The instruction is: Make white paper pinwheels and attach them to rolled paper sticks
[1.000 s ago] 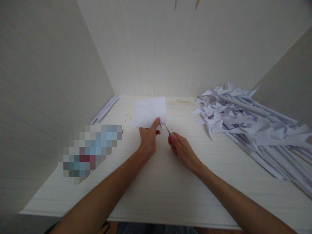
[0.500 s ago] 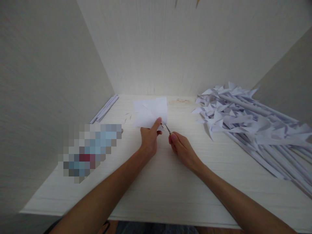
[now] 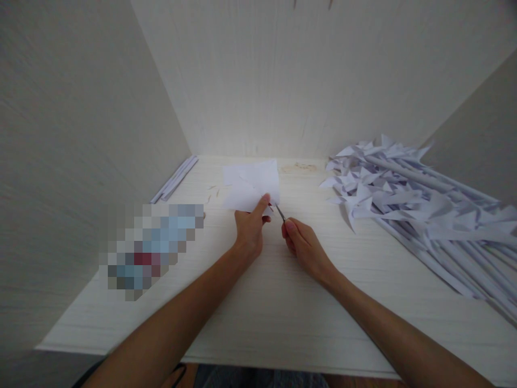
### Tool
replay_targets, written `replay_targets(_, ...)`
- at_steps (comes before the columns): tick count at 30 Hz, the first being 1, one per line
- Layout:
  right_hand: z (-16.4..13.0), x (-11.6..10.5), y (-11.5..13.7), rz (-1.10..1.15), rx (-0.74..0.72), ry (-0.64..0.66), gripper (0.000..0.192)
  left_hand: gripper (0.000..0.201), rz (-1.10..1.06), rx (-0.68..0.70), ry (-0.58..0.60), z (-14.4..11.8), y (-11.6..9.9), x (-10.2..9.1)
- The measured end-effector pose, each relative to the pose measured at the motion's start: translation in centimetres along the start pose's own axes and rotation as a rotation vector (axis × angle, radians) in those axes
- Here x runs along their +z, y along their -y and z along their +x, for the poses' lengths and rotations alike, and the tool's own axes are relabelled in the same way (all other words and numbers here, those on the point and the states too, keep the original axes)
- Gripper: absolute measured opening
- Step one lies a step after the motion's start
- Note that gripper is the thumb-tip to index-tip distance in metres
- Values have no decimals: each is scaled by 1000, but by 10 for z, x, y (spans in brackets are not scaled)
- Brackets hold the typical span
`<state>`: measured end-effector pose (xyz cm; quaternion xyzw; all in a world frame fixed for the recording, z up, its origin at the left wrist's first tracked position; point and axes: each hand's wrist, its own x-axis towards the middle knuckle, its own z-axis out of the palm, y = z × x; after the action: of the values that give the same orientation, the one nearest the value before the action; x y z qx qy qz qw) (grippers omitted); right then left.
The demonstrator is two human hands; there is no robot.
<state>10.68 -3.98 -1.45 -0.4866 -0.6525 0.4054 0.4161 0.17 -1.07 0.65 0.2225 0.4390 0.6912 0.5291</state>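
Note:
A white sheet of paper (image 3: 251,188) with cuts running inward from its edges is held over the table's middle. My left hand (image 3: 249,229) pinches its near edge, thumb on top and fingers curled below. My right hand (image 3: 301,242) is closed around what look like scissors (image 3: 280,213); the handles are hidden in the fist. Their slim metal blades reach the paper's near right corner, just beside my left thumb. I cannot make out whether the blades are apart.
Many white paper pinwheels (image 3: 374,196) on rolled-paper sticks lie heaped at the right. Rolled paper sticks (image 3: 175,179) rest along the left wall. A pixelated item (image 3: 157,250) lies at the left. Walls enclose the white table (image 3: 242,323) on three sides.
The whole view has shifted slightly. The cut in the paper's left part gapes a little wider, with its flaps apart. Both hands keep their hold, the blades still at the near right corner.

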Motion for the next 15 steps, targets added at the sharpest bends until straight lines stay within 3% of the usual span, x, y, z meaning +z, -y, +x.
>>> replay_targets(9, 0, 0, 1, -37, 7, -22, 42, 25, -5, -10, -14, -1, 1, 0)
replay_targets(15, 0, 1, 0, 57, 15, -13, 41, 27, -26, -15, -60, 5, -2, -2)
